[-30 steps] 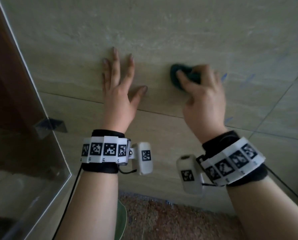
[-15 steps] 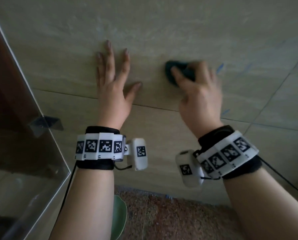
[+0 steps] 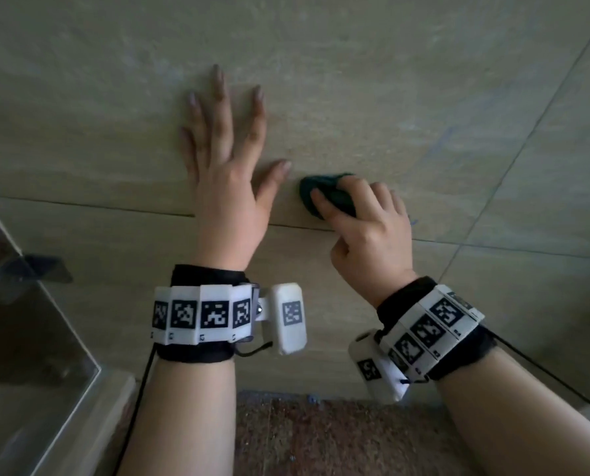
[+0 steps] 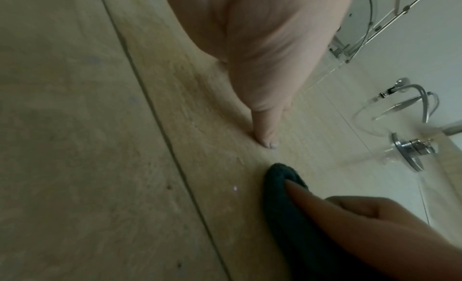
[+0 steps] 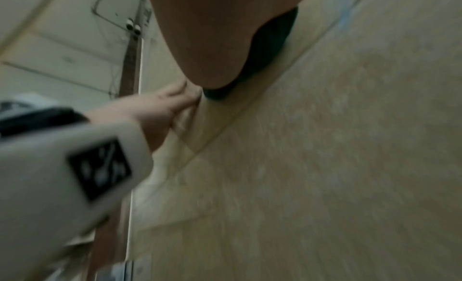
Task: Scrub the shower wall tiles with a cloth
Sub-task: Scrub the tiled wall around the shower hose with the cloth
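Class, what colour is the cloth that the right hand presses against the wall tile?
Dark teal green. The cloth shows best in the head view, bunched under the right hand.

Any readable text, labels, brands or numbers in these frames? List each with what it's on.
None: no words, brands or numbers can be read.
Left wristband: black-and-white square marker codes only, no letters.
Right wristband: the same kind of codes.
Wall tiles and cloth: no print.
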